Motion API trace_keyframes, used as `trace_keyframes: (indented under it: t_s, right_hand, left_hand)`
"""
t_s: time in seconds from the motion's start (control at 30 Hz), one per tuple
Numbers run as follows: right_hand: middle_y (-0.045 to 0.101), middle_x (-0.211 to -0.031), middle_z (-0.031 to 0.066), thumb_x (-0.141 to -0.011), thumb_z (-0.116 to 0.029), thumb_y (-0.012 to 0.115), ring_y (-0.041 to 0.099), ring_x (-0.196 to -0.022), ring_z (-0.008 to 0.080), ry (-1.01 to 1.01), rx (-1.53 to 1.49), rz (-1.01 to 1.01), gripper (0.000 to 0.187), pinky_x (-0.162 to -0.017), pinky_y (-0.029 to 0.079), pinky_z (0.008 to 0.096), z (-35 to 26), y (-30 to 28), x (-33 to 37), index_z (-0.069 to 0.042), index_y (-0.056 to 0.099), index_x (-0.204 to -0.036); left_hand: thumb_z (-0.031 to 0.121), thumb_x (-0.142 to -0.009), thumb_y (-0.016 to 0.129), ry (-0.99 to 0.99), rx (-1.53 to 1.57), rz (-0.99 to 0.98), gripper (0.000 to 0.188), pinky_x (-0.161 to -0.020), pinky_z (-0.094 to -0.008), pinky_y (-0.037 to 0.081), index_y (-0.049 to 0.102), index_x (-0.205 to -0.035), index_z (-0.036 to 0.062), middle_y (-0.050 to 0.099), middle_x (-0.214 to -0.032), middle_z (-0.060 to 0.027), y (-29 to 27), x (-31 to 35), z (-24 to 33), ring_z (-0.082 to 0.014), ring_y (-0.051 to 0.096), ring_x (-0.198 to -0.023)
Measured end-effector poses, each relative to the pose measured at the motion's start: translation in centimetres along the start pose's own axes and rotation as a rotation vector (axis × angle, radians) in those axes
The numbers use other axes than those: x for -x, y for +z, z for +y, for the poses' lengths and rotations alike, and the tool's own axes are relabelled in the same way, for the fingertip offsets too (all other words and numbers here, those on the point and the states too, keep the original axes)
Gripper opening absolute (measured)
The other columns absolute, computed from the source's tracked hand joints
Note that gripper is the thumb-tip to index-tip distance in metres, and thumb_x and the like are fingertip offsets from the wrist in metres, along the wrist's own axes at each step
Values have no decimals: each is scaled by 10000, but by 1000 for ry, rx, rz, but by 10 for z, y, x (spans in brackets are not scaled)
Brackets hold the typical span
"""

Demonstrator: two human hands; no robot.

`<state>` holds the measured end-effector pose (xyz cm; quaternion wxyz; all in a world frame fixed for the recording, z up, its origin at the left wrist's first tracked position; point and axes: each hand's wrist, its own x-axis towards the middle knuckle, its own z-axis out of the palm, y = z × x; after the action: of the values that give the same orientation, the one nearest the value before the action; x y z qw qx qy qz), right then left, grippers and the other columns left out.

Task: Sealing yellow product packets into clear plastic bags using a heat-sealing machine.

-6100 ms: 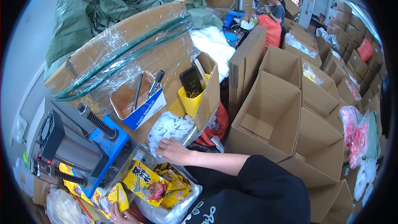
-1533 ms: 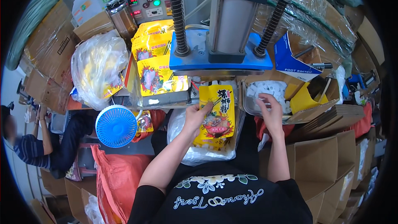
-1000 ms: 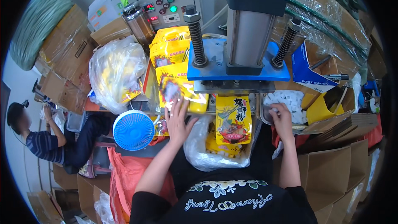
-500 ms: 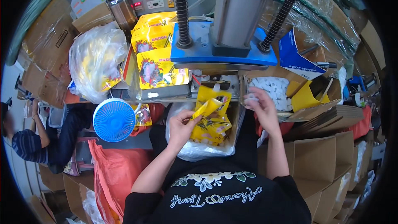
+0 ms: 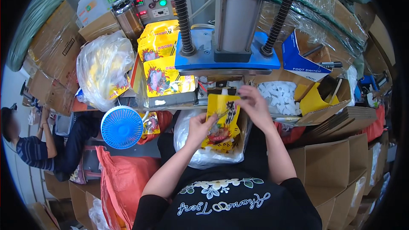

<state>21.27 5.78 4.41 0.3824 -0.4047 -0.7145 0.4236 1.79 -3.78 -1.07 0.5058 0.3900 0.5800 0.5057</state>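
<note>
Near the bench edge (image 5: 187,106), hands (image 5: 199,128) (image 5: 255,108) touch a yellow pouch (image 5: 221,115).

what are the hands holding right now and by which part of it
A yellow printed plastic pouch: the left hand pinches its left edge. The right hand is at its upper right corner, but whether it grips cannot be told.

A brown-edged workbench (image 5: 179,106) carries a clear plastic bag (image 5: 98,70) of yellow pouches (image 5: 119,88) at ten o'clock, a flat grey block (image 5: 180,99) bearing yellow printed pouches (image 5: 168,72) at eleven, and a blue-plated metal press (image 5: 232,57) at twelve
</note>
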Motion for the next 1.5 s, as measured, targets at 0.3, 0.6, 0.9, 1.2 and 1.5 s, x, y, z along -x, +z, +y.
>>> trace_keyframes:
  t_s: [0.3, 0.6, 0.9, 1.2, 1.5]
  right_hand:
    - [652, -1076, 163, -843, -28, 624, 611, -918, 374, -240, 832, 127, 239, -787, 510, 366, 44, -39, -7, -12, 648, -1080]
    - [648, -901, 66, -896, -48, 619, 565, -831, 87, 46, 179, 230, 149, -689, 446, 241, 58, -40, 3, -26, 649, -1041]
    - [650, -945, 35, -888, -114, 665, 564, -798, 70, 75, 119, 163, 193, -715, 457, 239, 38, -40, 13, -44, 647, -1066]
    - [648, -897, 127, -821, -188, 719, 622, -825, 278, -171, 326, -433, 207, -738, 484, 355, -33, 6, 18, -84, 701, -999]
    - [687, -1117, 114, -847, -175, 710, 655, -975, 178, -45, 247, -28, 404, -830, 507, 312, -12, -13, 7, -14, 615, -1205]
  left_hand:
    - [106, -906, 671, -178, 587, 64, 193, -680, -233, 512, 679, -972, -75, 707, -884, -95, 9, -32, 13, -96, 650, -746]
    - [299, -756, 779, 535, -1102, 437, 789, -1149, -468, 191, 416, -1428, 101, 411, -1472, -139, -93, -36, 29, -300, 312, -1411]
    - [43, -882, 668, 495, -358, 342, 124, -734, -245, 464, 682, -999, 4, 686, -880, -57, -80, 16, 42, -113, 620, -824]
    - [95, -826, 744, 192, -250, -32, 122, -664, -248, 449, 720, -891, -5, 656, -787, -43, -27, 43, -17, -79, 579, -738]
    - [203, -884, 716, 125, -208, 10, 255, -577, -239, 467, 714, -932, -47, 704, -816, -40, -7, 0, -3, -74, 601, -650]
